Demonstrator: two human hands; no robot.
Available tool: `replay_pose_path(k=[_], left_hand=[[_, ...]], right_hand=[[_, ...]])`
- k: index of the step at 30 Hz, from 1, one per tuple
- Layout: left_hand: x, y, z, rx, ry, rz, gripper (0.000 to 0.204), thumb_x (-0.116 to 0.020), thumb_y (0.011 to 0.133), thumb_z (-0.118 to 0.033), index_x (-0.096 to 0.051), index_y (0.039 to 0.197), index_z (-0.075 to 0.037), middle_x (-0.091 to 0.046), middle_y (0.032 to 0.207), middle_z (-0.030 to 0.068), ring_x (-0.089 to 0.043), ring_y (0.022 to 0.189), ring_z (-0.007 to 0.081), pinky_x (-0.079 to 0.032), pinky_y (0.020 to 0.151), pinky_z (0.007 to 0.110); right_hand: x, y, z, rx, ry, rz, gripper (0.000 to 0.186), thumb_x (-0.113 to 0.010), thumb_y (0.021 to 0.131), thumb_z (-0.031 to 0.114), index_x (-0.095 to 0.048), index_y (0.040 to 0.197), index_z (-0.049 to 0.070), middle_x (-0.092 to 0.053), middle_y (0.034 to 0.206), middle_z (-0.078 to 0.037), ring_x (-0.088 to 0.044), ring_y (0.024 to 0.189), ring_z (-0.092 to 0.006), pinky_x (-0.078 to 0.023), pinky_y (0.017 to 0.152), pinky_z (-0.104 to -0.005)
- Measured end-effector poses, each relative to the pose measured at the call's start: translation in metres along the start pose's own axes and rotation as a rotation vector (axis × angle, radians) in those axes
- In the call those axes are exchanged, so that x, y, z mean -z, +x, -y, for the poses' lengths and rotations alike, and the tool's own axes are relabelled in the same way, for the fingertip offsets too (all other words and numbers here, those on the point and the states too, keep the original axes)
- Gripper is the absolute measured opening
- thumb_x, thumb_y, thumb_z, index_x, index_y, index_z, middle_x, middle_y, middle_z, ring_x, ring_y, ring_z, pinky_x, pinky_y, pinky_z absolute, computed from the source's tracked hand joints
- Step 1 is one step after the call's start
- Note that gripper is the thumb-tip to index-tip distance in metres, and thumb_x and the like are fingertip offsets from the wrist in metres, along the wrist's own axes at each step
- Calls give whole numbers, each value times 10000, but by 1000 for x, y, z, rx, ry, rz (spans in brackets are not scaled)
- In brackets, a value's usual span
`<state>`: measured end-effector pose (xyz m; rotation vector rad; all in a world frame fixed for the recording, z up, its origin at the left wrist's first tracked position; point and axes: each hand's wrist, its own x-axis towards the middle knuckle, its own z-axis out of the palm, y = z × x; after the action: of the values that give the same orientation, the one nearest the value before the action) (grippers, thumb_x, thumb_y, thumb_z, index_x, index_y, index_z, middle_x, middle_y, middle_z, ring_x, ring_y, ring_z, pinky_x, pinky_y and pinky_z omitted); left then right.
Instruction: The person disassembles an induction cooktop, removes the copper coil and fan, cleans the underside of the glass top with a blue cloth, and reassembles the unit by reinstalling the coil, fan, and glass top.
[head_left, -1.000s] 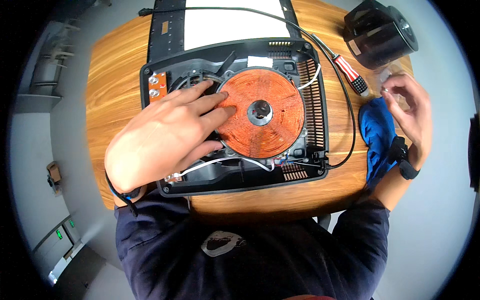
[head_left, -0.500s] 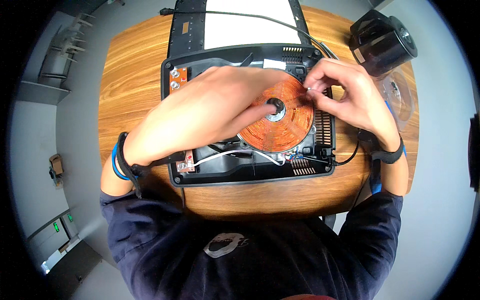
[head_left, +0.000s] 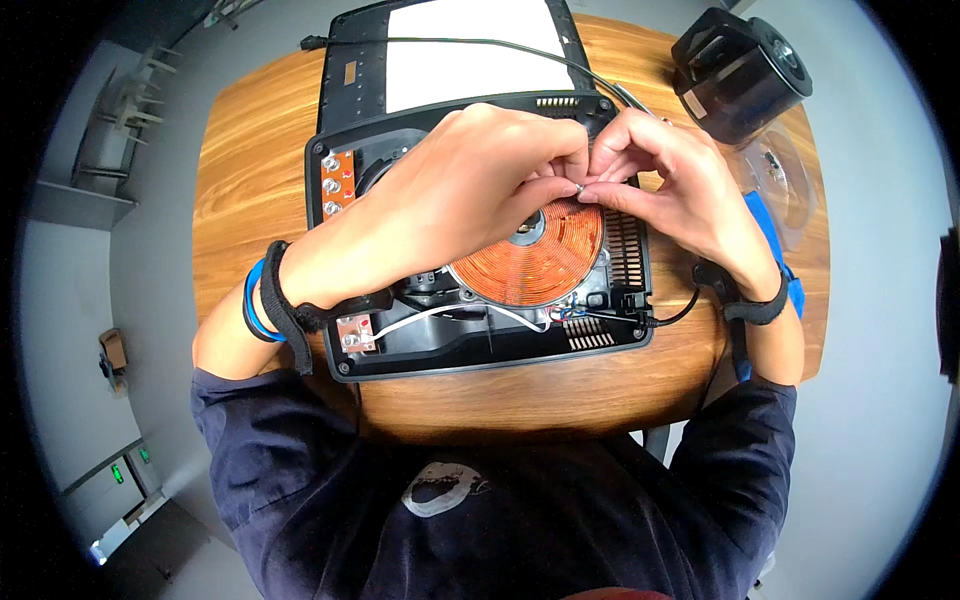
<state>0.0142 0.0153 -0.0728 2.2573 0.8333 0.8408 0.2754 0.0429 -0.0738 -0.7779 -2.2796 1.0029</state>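
Note:
An opened induction cooker base [head_left: 500, 361], a black plastic tray, lies before me with a round copper coil [head_left: 520, 272] in it. Over the coil's far right edge, my left hand [head_left: 495, 165] and my right hand [head_left: 675, 175] meet at the fingertips. Between them they pinch a small silvery piece [head_left: 581, 188], too small to name for certain. My left hand and forearm cover the coil's far left part. Brown circuit boards [head_left: 334, 185] sit along the base's left side, and a white wire [head_left: 410, 316] runs from the near one towards the coil's underside.
Behind the base lies a black-framed panel [head_left: 352, 103] with a white face, crossed by a black power cord [head_left: 450, 41]. A black jug [head_left: 735, 85] stands at the far right. Nearer are a clear plastic tray [head_left: 800, 200] and something blue [head_left: 763, 222], partly behind my right arm.
My left hand has moved from above the coil's centre up to my right fingertips, and its fingers have closed in a pinch. The view has shifted slightly.

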Motion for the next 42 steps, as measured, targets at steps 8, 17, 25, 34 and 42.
replay_pose_path(k=[8,17,25,34,42], left_hand=[[9,-1,-4,90,117,123,132,-791,974,4,-677,1039,10,-757,879,125,-781,812,256,-626,781,343],[21,-18,7,131,194,95,152,-756,1034,-41,-757,1178,9,-823,1029,139,-823,943,271,-635,841,351],[21,-22,7,312,77,151,171,-762,1027,-14,-761,1197,11,-835,1063,127,-827,996,218,-647,877,343],[26,-36,14,289,-6,-6,181,-843,997,-27,-756,1148,24,-820,997,74,-794,928,129,-646,868,305],[19,-33,7,202,-17,-58,118,-862,983,-15,-758,1025,23,-816,941,53,-789,885,116,-648,841,290]], right_hand=[[17,-10,-14,73,-252,-87,190,-841,1012,101,-693,1090,10,-748,948,-110,-769,875,-210,-617,819,-351],[51,-57,-80,-299,-671,-93,316,-786,1048,196,-679,1303,42,-746,1256,-181,-734,1162,-429,-603,976,-493],[64,-48,-105,-380,-639,38,384,-755,1051,175,-627,1386,38,-743,1217,-271,-719,1204,-476,-592,997,-520],[73,-59,-27,-486,-808,-287,291,-703,1102,226,-629,1316,43,-721,1244,-263,-725,1136,-471,-580,937,-534],[36,-55,44,-186,-604,34,308,-808,1017,260,-732,1268,98,-661,1052,-141,-737,955,-393,-592,826,-475]])
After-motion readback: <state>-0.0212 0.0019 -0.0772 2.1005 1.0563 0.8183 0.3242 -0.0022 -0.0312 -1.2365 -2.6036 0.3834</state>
